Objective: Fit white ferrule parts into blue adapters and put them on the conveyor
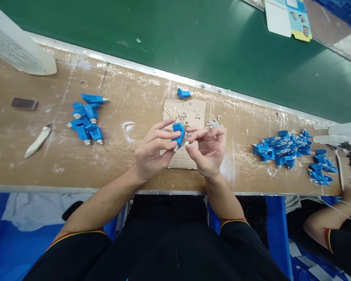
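My left hand [154, 149] grips a blue plastic part [178, 133] with a small white piece at its lower end. Close by on the right, my right hand [210, 150] pinches a small whitish piece [187, 143] between thumb and fingertips, beside the blue part. Beneath both hands lies a cardboard sheet [183, 159] with brown stains and some thin sticks [170, 112] on it. A single blue part [183, 93] rests at the sheet's top edge. Small white pieces [214, 123] are heaped just right of the sheet.
Blue parts [87, 119] form a group on the left, near a white-handled knife [38, 141] and a dark block [24, 104]. Larger piles of blue parts [283, 146] lie right. A green surface [178, 47] runs behind the table. Another person's arm [330, 212] is at far right.
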### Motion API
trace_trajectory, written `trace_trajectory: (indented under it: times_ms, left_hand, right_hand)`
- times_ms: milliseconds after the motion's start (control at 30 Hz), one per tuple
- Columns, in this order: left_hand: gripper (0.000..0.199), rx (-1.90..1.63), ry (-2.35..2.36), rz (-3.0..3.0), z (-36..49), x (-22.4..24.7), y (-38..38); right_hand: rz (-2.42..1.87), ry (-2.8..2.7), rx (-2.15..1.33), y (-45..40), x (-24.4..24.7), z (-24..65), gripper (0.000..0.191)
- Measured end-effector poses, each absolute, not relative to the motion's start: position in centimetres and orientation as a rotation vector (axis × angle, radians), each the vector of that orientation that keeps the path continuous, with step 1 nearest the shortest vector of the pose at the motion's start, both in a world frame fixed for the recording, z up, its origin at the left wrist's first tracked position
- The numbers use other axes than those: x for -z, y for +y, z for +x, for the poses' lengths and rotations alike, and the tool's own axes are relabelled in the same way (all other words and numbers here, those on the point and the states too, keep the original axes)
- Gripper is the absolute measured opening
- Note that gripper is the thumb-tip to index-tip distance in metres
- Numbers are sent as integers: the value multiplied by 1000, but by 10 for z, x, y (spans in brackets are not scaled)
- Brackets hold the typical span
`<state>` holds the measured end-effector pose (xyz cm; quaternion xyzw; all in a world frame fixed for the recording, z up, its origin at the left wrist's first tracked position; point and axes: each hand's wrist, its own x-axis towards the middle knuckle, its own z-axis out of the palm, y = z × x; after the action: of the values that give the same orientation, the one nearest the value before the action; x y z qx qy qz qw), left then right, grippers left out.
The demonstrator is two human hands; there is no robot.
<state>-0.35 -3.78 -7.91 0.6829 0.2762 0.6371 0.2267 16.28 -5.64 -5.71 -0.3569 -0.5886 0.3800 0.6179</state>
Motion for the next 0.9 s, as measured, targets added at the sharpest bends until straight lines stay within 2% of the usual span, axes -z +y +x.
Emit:
trace_trajectory:
  times_ms: [300, 600, 767, 900]
  left_hand:
    - [24, -1616, 893, 1609, 1, 75, -44]
    - [18, -1655, 811, 1672, 1, 73, -48]
    - [28, -1613, 867, 1426, 5, 83, -49]
    - [30, -1559, 893, 1534, -1, 81, -50]
  right_hand:
    - [-884, -1342, -906, -57, 59, 159, 50]
    - [-816, -1345, -898, -55, 59, 159, 45]
    - [-866, -1321, -954, -55, 53, 162, 48]
    - [-874, -1317, -1019, -56, 48, 167, 48]
